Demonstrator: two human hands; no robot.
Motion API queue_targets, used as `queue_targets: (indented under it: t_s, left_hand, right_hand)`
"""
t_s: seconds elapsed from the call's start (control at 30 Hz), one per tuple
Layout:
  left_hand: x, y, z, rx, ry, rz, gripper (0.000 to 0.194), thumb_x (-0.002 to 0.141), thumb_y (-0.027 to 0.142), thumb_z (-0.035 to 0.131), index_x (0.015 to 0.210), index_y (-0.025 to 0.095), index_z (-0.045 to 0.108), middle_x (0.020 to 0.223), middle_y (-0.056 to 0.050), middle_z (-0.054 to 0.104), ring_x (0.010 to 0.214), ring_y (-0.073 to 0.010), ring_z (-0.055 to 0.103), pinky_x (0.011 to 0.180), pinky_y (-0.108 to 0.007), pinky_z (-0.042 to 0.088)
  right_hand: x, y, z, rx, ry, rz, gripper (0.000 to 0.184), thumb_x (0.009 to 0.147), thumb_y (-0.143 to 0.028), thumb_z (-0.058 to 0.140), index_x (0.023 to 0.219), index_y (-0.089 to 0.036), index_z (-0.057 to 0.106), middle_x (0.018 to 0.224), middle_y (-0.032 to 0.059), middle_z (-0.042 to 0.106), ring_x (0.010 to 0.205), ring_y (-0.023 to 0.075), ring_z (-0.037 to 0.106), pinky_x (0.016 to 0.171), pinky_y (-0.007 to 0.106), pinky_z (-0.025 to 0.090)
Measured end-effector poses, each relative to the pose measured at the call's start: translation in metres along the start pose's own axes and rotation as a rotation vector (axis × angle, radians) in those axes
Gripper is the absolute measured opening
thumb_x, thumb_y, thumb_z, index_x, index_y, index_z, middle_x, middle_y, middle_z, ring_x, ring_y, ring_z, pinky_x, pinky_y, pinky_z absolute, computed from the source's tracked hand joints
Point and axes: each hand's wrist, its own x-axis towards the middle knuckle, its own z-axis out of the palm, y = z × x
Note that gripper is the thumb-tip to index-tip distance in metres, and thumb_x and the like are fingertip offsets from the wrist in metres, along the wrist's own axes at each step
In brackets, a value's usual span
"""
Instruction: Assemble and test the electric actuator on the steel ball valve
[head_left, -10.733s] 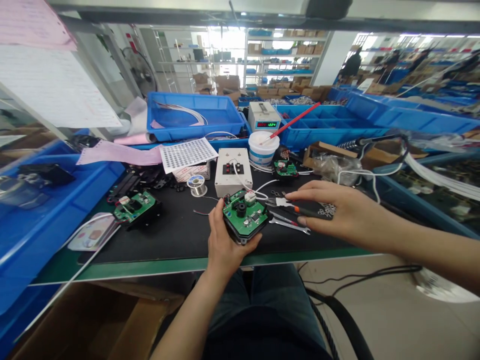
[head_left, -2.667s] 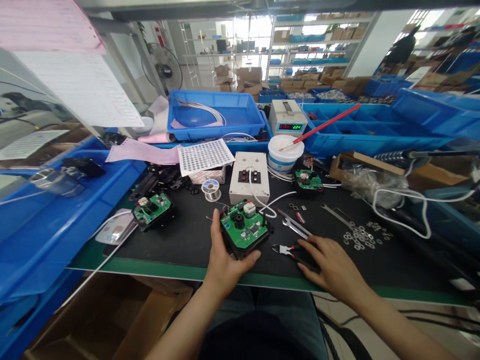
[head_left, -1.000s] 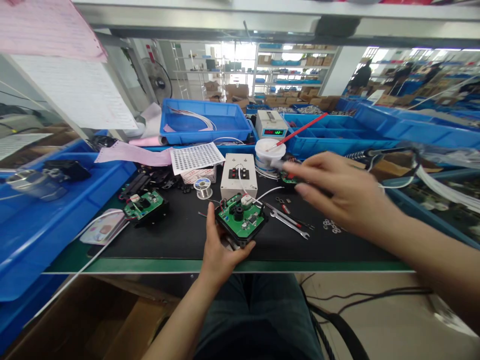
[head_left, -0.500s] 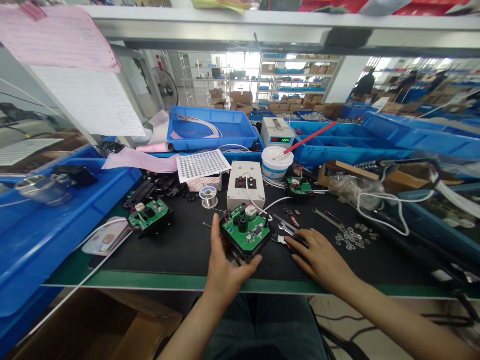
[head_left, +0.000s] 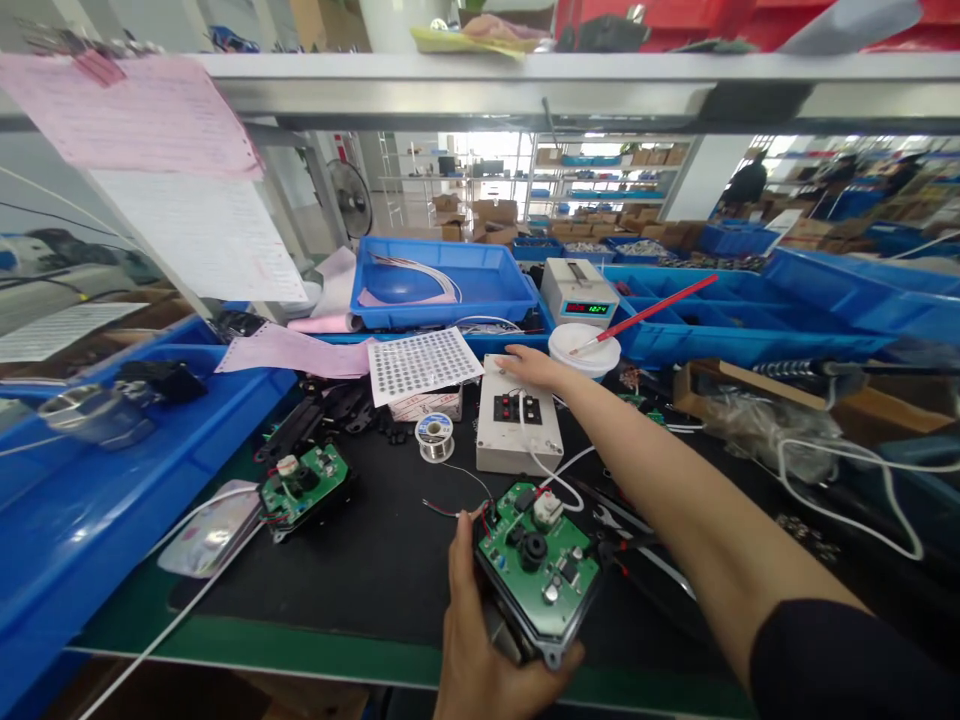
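An electronics assembly workshop: solder spool [head_left: 435, 438] and circuit board [head_left: 540, 560] are occupying the lower-centre bench, stocked shelves [head_left: 607, 178] standing upper centre.

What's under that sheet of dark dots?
A small white box with red print pokes out from under the front of the dotted sheet; the sheet covers anything farther back.
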Motion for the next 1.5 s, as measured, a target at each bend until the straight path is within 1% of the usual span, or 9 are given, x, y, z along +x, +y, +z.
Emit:
queue_targets:
  t_s: [0.1, 0.27, 0.47, 0.63, 0.73, 0.93, 1.13, 1.33, 1.5]
  left_hand:
    - [-0.001, 0.001, 0.001, 0.019, 0.018, -0.021, 0.119, 0.056, 0.014, 0.079, 0.150, 0.020, 0.008, 0.146, -0.021, 0.038, 0.130, -0.0379, 0.046, 0.102, -0.046, 0.046]
    - [0.003, 0.008, -0.002, -0.052, 0.029, -0.049, 0.110, 0.061, 0.019, 0.076, 0.150, 0.020, 0.012, 0.146, -0.020, 0.038, 0.129, -0.0380, 0.046, 0.102, -0.047, 0.045]
    - [0.005, 0.013, -0.003, -0.133, 0.005, -0.122, 0.107, 0.067, 0.034, 0.075, 0.150, 0.022, 0.008, 0.144, -0.018, 0.039, 0.127, -0.0354, 0.049, 0.103, -0.049, 0.044]
    - [0.005, 0.016, -0.001, -0.147, 0.018, -0.107, 0.109, 0.067, 0.036, 0.078, 0.150, 0.019, 0.009, 0.142, -0.018, 0.041, 0.131, -0.0346, 0.045, 0.106, -0.048, 0.041]
    - [0.006, 0.015, -0.002, -0.114, 0.025, -0.080, 0.111, 0.065, 0.034, 0.080, 0.150, 0.019, 0.010, 0.143, -0.018, 0.041, 0.132, -0.0345, 0.044, 0.108, -0.048, 0.039]
    - [0.008, 0.011, -0.003, -0.084, 0.008, -0.034, 0.120, 0.059, 0.029, 0.085, 0.150, 0.018, 0.008, 0.143, -0.019, 0.041, 0.130, -0.0339, 0.047, 0.106, -0.045, 0.042]
    - [0.008, 0.008, -0.003, -0.070, -0.008, -0.033, 0.119, 0.059, 0.030, 0.084, 0.150, 0.021, 0.007, 0.146, -0.018, 0.039, 0.131, -0.0344, 0.045, 0.108, -0.047, 0.039]
    - [0.008, 0.009, -0.001, -0.059, 0.012, -0.060, 0.122, 0.056, 0.032, 0.086, 0.150, 0.019, 0.009, 0.144, -0.018, 0.041, 0.130, -0.0360, 0.045, 0.107, -0.047, 0.041]
    - [0.008, 0.009, -0.001, -0.087, 0.025, -0.046, 0.119, 0.058, 0.033, 0.085, 0.150, 0.019, 0.010, 0.144, -0.018, 0.041, 0.129, -0.0357, 0.047, 0.106, -0.046, 0.042]
  right_hand:
    - [0.008, 0.006, 0.012, 0.020, -0.015, 0.041, 0.037, 0.097, -0.033, 0.064, 0.126, -0.013, 0.055, 0.129, 0.0122, 0.052, 0.119, 0.0263, 0.051, 0.104, 0.046, 0.039]
    - [0.007, 0.011, 0.015, 0.046, 0.012, 0.069, 0.038, 0.097, -0.034, 0.064, 0.128, -0.013, 0.053, 0.126, 0.0113, 0.054, 0.116, 0.0251, 0.052, 0.102, 0.044, 0.042]
    - [0.000, 0.004, 0.014, 0.050, 0.056, 0.011, 0.022, 0.101, -0.029, 0.057, 0.116, -0.013, 0.060, 0.119, 0.0088, 0.058, 0.113, 0.0232, 0.054, 0.102, 0.045, 0.041]
    - [-0.015, -0.003, 0.011, 0.077, 0.064, 0.017, 0.017, 0.101, -0.027, 0.057, 0.105, -0.011, 0.063, 0.111, 0.0077, 0.060, 0.107, 0.0222, 0.057, 0.100, 0.044, 0.044]
    - [-0.019, -0.002, 0.010, 0.106, 0.070, 0.041, 0.022, 0.103, -0.031, 0.054, 0.101, -0.011, 0.064, 0.108, 0.0076, 0.062, 0.106, 0.0220, 0.057, 0.099, 0.044, 0.044]
    - [-0.020, -0.001, 0.012, 0.170, 0.080, 0.071, 0.033, 0.107, -0.036, 0.043, 0.105, -0.012, 0.066, 0.113, 0.0087, 0.062, 0.111, 0.0217, 0.056, 0.103, 0.043, 0.039]
    - [-0.022, -0.004, 0.013, 0.191, 0.085, 0.095, 0.045, 0.108, -0.036, 0.031, 0.105, -0.015, 0.070, 0.117, 0.0069, 0.062, 0.114, 0.0229, 0.054, 0.104, 0.033, 0.035]
    - [-0.020, -0.002, 0.014, 0.209, 0.090, 0.108, 0.046, 0.107, -0.038, 0.030, 0.105, -0.016, 0.071, 0.117, 0.0060, 0.063, 0.113, 0.0237, 0.055, 0.102, 0.032, 0.036]
    - [-0.019, 0.000, 0.015, 0.226, 0.093, 0.104, 0.046, 0.108, -0.038, 0.030, 0.106, -0.015, 0.071, 0.116, 0.0061, 0.063, 0.112, 0.0229, 0.056, 0.103, 0.031, 0.036]
